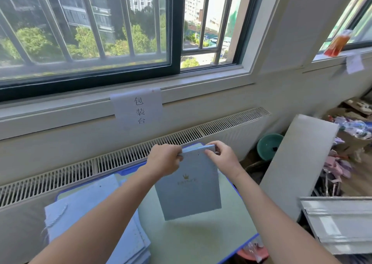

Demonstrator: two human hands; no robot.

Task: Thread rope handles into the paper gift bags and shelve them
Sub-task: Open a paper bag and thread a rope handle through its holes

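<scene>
The person holds a pale blue gift bag [188, 185] upright near the middle of the desk [201, 241], its bottom edge resting on the green surface. The left hand [164, 160] pinches the bag's top left corner and the right hand [222, 157] pinches the top edge near the right corner; both hands are closed on the bag's rim. The bag looks flat and folded, with small punched holes just visible below the rim, and no rope shows in it yet.

To do this step well, the hands should part the rim so the mouth opens without creasing the paper, keeping the holes in sight and the base steady on the desk.

At the desk's left edge lies a stack of flat bags [94, 219]; a twisted rope handle [57, 216] curls out at the stack's left side, though whether it is threaded through a bag is hard to tell. Nothing can be seen inside any bag.
</scene>
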